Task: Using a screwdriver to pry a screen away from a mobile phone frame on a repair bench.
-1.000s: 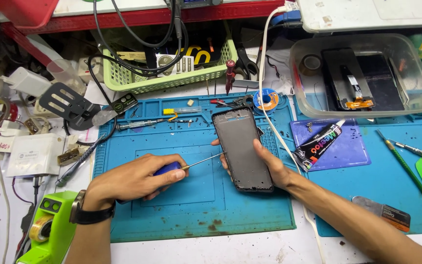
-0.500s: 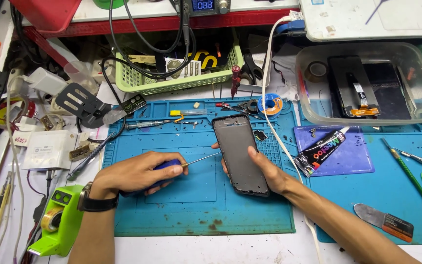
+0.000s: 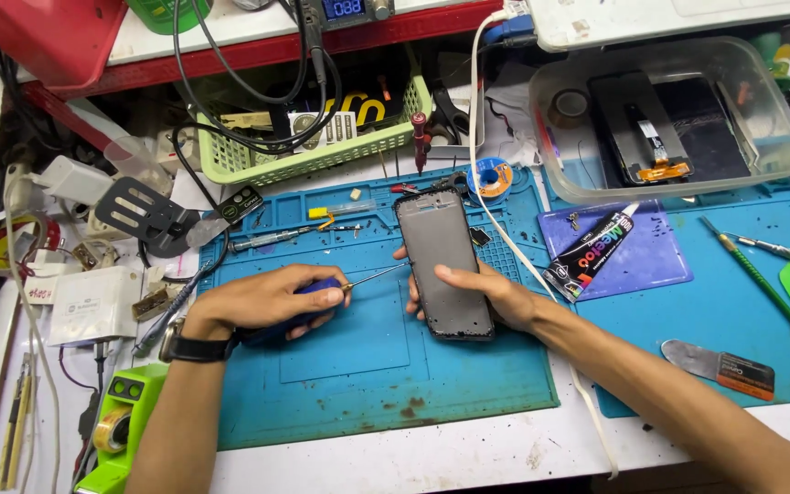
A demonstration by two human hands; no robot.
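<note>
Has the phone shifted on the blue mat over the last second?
No. The phone lies at the same spot on the blue mat, its top end just below the solder spool; only the camera moved.

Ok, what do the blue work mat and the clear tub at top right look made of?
The blue mat looks like matte silicone or rubber, with moulded compartments and a dull, stained surface. The clear tub seems to be thin glossy plastic: see-through walls, soft rounded rim, contents visible inside.
</note>
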